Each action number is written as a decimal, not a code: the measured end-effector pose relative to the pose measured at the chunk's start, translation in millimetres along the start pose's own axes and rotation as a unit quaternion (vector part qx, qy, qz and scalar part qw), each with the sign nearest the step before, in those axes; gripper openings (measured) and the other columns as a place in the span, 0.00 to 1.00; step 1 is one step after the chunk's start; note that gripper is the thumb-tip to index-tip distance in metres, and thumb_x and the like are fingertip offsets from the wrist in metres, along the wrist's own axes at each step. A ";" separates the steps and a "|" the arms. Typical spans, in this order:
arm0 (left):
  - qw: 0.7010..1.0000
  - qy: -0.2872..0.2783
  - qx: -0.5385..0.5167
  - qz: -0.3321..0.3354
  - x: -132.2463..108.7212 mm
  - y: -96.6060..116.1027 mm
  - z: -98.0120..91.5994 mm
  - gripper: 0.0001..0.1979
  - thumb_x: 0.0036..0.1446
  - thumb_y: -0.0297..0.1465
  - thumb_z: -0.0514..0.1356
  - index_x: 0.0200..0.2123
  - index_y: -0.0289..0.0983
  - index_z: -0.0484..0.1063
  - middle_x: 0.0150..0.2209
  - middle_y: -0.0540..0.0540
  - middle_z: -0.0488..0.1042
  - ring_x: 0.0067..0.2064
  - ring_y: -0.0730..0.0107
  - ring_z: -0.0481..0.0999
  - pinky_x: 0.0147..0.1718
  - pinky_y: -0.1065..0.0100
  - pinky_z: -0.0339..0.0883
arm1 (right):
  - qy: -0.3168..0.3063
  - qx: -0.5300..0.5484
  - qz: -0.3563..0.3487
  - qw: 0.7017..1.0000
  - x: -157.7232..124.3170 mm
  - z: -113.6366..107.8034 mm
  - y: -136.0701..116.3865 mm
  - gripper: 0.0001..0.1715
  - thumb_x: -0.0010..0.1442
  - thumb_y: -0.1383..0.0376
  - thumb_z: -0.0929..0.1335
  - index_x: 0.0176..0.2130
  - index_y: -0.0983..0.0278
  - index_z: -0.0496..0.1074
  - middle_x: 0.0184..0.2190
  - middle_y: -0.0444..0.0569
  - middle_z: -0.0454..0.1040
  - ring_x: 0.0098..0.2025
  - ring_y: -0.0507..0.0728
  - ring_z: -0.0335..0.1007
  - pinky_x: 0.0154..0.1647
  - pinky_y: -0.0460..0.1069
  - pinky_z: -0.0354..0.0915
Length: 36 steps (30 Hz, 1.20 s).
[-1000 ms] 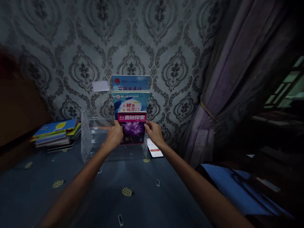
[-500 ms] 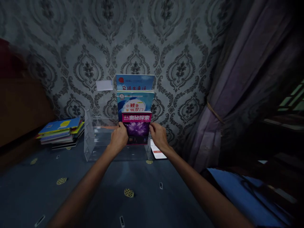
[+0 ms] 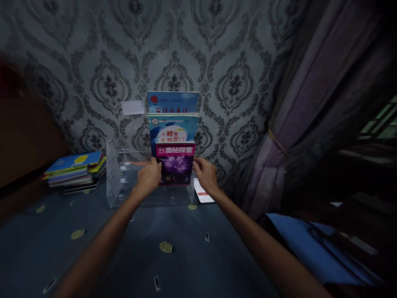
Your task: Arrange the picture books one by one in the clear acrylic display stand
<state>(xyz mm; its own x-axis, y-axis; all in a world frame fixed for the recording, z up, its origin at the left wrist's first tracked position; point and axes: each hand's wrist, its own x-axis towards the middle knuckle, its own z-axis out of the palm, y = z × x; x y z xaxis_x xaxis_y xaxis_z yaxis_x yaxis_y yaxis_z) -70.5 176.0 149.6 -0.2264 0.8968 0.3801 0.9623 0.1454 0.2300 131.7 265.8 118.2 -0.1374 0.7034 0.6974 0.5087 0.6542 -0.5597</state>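
Note:
A purple and pink book (image 3: 174, 165) stands in the front tier of a clear acrylic rack (image 3: 113, 178). My left hand (image 3: 149, 177) is closed on its left edge. At the opposite edge, the thumb and fingers of my right hand (image 3: 205, 174) pinch the cover's side. Behind it stands a light blue book (image 3: 153, 130) with a white oval on its cover. A taller blue book (image 3: 173, 99) rises at the back. The lower parts of both rear books are hidden by those in front.
A stack of books (image 3: 74, 169) lies left of the rack. A phone (image 3: 203, 193) with a lit screen rests by the rack's right end. A white label (image 3: 132, 107) shows above the rack's left half. At the right hangs a tied purple curtain (image 3: 269, 165), with blue fabric (image 3: 310, 244) below.
The whole view has shifted slightly, so everything sits a little further left and higher. Both hands stay at the purple book's edges, and the books keep their places in the rack.

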 end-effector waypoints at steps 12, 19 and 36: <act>0.997 0.009 -0.060 0.040 12.7 -20.0 8.8 0.18 0.72 0.37 0.39 0.49 0.38 0.66 0.43 0.37 0.78 0.48 0.53 0.77 0.43 0.61 0.67 | -0.014 0.052 0.030 0.998 -5.4 -0.1 4.4 0.17 0.61 0.66 0.64 0.44 0.62 0.80 0.38 0.50 0.83 0.42 0.61 0.78 0.44 0.54 0.70; 0.996 0.013 -0.079 0.047 9.1 -20.3 10.6 0.19 0.72 0.36 0.40 0.52 0.37 0.65 0.47 0.37 0.78 0.51 0.53 0.76 0.46 0.60 0.67 | -0.004 0.064 0.030 0.998 -20.6 -2.1 8.9 0.19 0.62 0.64 0.63 0.47 0.64 0.78 0.41 0.53 0.82 0.44 0.61 0.78 0.45 0.54 0.71; 0.996 0.029 -0.080 0.022 0.3 -12.1 0.9 0.16 0.72 0.37 0.41 0.50 0.37 0.65 0.46 0.37 0.77 0.50 0.53 0.77 0.45 0.61 0.66 | 0.001 0.058 -0.020 0.998 -18.6 -12.6 -11.9 0.21 0.63 0.65 0.62 0.50 0.64 0.77 0.39 0.54 0.78 0.41 0.60 0.75 0.43 0.54 0.71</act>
<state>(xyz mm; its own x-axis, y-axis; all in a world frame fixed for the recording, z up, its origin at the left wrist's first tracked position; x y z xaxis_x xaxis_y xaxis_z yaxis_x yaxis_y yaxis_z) -82.1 174.9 146.0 -0.1967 0.8748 0.4428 0.9363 0.0335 0.3497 138.8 241.4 117.6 -0.1532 0.6761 0.7207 0.4006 0.7092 -0.5801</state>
